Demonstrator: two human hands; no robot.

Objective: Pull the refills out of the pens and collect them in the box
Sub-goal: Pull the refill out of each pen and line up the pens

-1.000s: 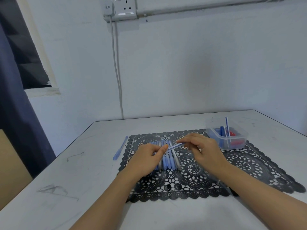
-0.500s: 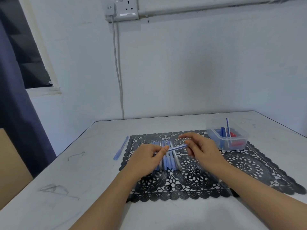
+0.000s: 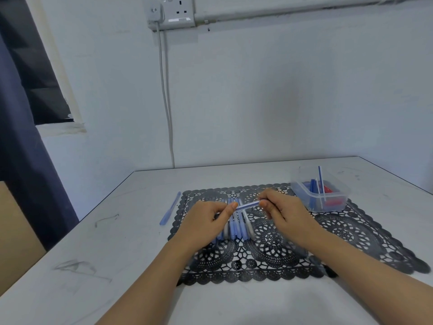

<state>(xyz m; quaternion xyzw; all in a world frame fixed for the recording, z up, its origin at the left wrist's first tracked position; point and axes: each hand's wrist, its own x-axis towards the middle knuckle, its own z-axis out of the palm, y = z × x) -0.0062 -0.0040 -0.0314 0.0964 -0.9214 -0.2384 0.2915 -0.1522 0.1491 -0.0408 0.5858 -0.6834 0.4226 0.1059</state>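
Note:
I hold one blue pen crosswise above the mat, a hand at each end. My left hand pinches its left end and my right hand pinches its right end. Under my hands a row of several blue and grey pens lies side by side on the black lace mat. At the mat's far right corner stands a clear plastic box holding blue refills and some red pieces; one refill leans up out of it.
A single blue pen barrel lies on the white table just left of the mat. The wall is close behind the table, with a socket and a cable hanging down. A dark curtain hangs at the left.
Both hands stay on the same pen. My right hand has shifted slightly along its right end; the pen stays at about the same height above the row.

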